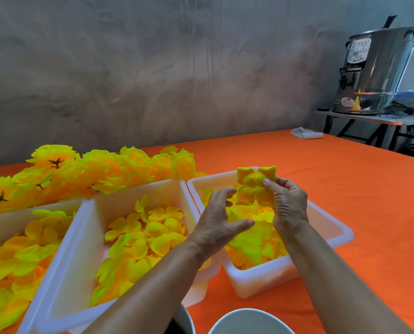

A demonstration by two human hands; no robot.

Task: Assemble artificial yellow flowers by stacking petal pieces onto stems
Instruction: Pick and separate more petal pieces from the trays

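Nearest to us, a white bowl rim (pixel 249 320) shows at the bottom edge of the orange table (pixel 357 189). Just beyond it our two forearms reach forward over three white trays. Our left hand (pixel 221 226) hovers above the gap between the middle tray (pixel 63 273) and the right tray (pixel 331 237), its grip wide, fingers loosely curved and holding nothing. Our right hand (pixel 289 206) is raised over the right tray, and its grip is a pinch of thumb and fingers on a yellow petal piece (pixel 255 183), which we hold upright above the loose petals in that tray. The middle tray holds rounder yellow petals (pixel 153 227), and the left tray (pixel 8 218) more of them. Behind the trays, finished yellow flowers (pixel 100 169) lie heaped on the table, some showing dark star-shaped backs. Farther off lies a small white bundle (pixel 307 133); we cannot tell what it is. At the far right a steel urn (pixel 377 71) stands on a side table (pixel 369 119) by the grey wall (pixel 153 68).
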